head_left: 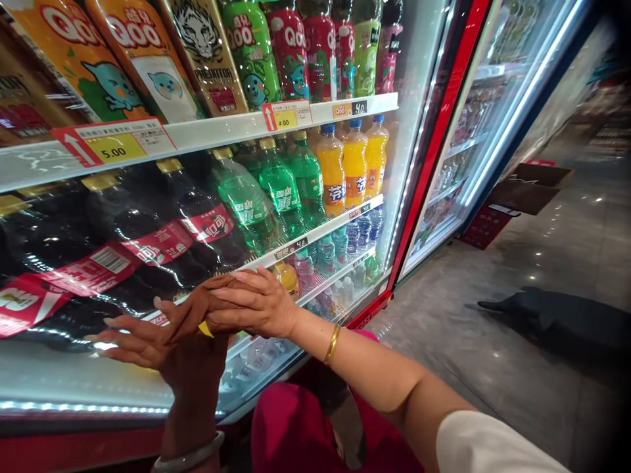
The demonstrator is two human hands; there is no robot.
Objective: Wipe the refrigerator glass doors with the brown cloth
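My left hand (148,345) is in front of the lower cola bottles, its fingers stretched out to the left and apart. A pale bracelet (190,453) is on that wrist. My right hand (256,303) lies across the base of my left hand and its thumb, fingers extended and close together. That wrist carries a gold bangle (332,345). A small yellow patch (206,329) shows between the hands; I cannot tell what it is. Large cola bottles (158,246) with red labels lean on the shelf just behind the hands.
Green soda bottles (279,187) and orange soda bottles (355,164) share the cola shelf. Juice bottles (140,49) stand above, over price tags (116,148). A second cooler (458,138) is at the right. An open cardboard box (535,187) sits beyond it on the grey floor (444,315).
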